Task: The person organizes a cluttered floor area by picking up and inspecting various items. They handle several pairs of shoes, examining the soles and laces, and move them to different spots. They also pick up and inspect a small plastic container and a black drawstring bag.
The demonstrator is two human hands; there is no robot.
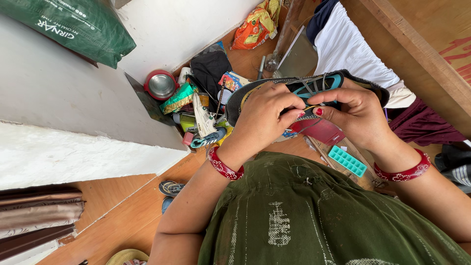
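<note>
Both my hands hold a dark grey mesh shoe (245,95) with a teal inner part, raised in front of my chest. My left hand (262,113) grips its near side, fingers curled over the upper. My right hand (355,110) pinches the lace area between thumb and forefinger, touching the left fingertips. Each wrist wears a red bangle. My green garment (314,216) fills the lower frame.
On the wooden floor below lies a pile: a white sneaker (202,115), a steel bowl with red rim (160,84), packets, a black cloth. A teal ice tray (347,161) rests near my right wrist. White wall at left, green sack (83,27) on top, sandals (170,188) below.
</note>
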